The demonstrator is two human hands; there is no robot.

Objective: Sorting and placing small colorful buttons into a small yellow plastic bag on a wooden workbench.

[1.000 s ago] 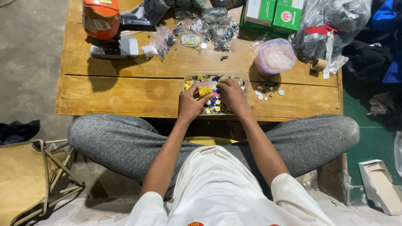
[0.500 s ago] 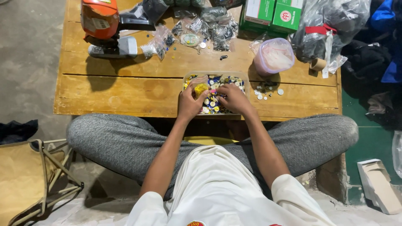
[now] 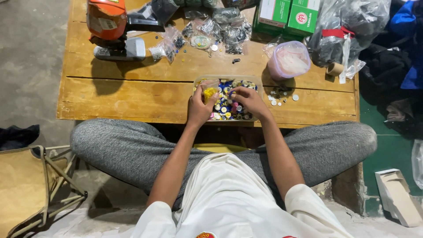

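Sorting barely begun, judging by the full clear tray (image 3: 254, 81) at table's (image 3: 132, 94) six o'clock edge. Left hand (image 3: 200, 105) curled around yellow pieces (image 3: 209, 92); right hand (image 3: 247, 100) pinching among mixed buttons (image 3: 227, 108), grip contents unclear.

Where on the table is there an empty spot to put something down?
The wooden table has bare boards on its near left part, between the orange tool and the clear tray of small colourful pieces. It is crowded along the far edge, with little plastic bags and green boxes.
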